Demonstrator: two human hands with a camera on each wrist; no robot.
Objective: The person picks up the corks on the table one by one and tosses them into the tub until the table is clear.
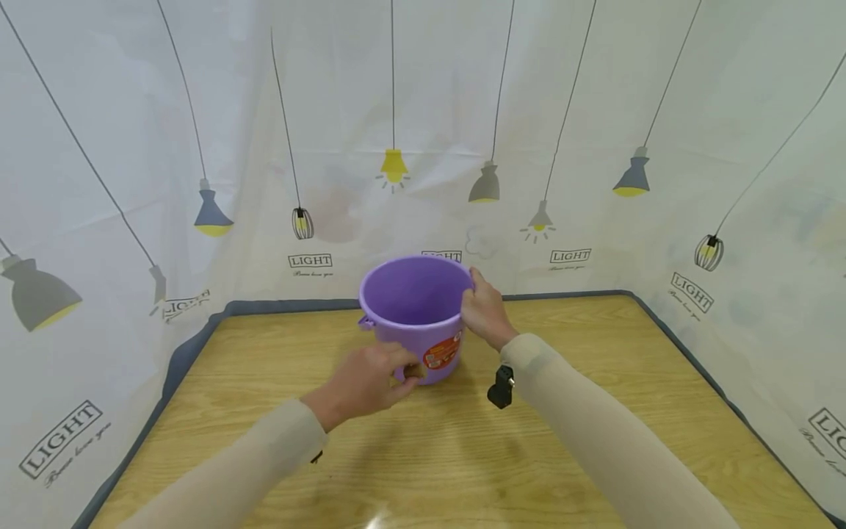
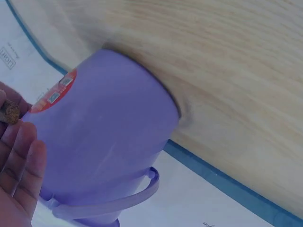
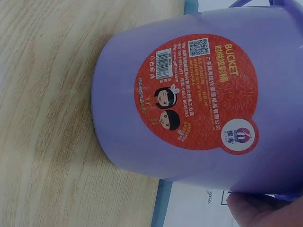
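Observation:
A purple bucket (image 1: pixel 411 334) stands on the wooden table, with a red label (image 3: pixel 199 90) on its side. My right hand (image 1: pixel 485 308) grips the bucket's rim at the right, the thumb showing at the edge in the right wrist view. In front of the bucket is my left hand (image 1: pixel 370 378), pinching a small brown cork-like piece (image 2: pixel 10 113) between thumb and fingers. Most of that piece is hidden by the fingers. The bucket's purple handle (image 2: pixel 111 203) hangs along its side in the left wrist view. The bottom inside the bucket cannot be made out.
The wooden table (image 1: pixel 264 367) extends around the bucket. White cloth (image 1: pixel 344 95) printed with lamps surrounds it at the back and sides, with a dark blue border (image 1: pixel 568 295) along the table's edge. A black device (image 1: pixel 501 387) hangs at the right wrist.

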